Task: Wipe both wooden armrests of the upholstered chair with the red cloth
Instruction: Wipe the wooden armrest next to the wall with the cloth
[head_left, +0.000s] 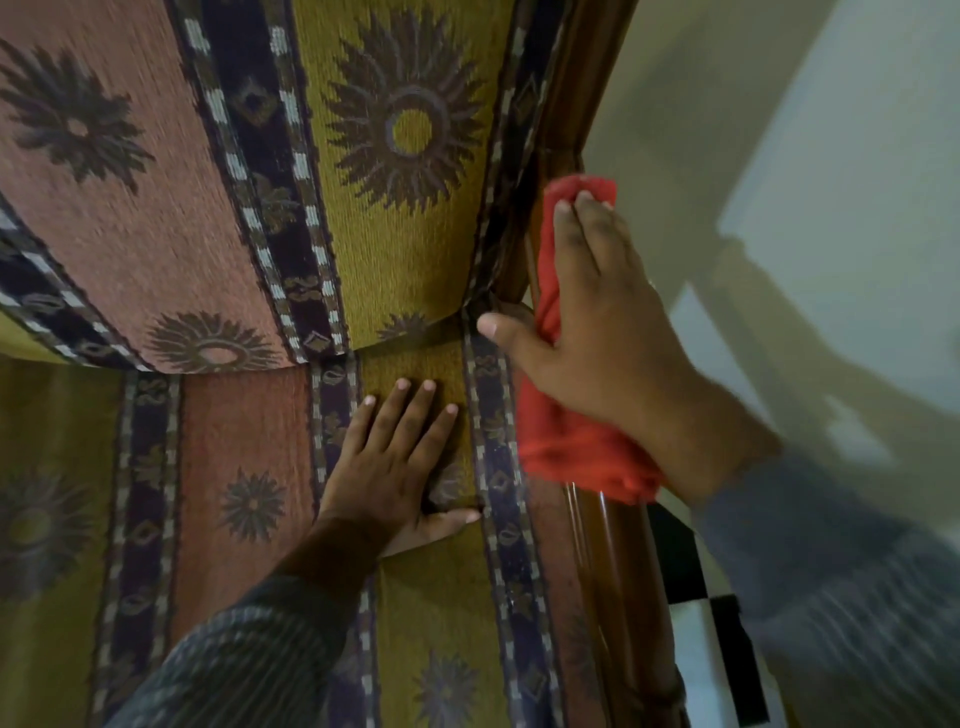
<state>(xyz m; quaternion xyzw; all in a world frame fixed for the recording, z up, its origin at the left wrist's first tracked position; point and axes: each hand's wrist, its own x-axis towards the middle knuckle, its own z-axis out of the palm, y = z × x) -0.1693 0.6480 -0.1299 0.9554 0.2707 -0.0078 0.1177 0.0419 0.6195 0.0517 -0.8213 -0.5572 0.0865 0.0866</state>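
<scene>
The right hand (597, 332) presses the red cloth (561, 415) onto the wooden armrest (613, 571), fingers (582, 234) extended over it. The left hand (395, 467) lies flat, fingers spread, empty, on the seat cushion (244, 457).

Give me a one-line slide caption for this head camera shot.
Right hand presses the red cloth along a wooden armrest while the left hand rests flat on the seat.

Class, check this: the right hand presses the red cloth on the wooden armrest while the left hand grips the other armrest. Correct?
Not quite. The head view shows the left hand lying flat on the seat cushion, not gripping an armrest. The right hand does press the red cloth on the wooden armrest.
</scene>
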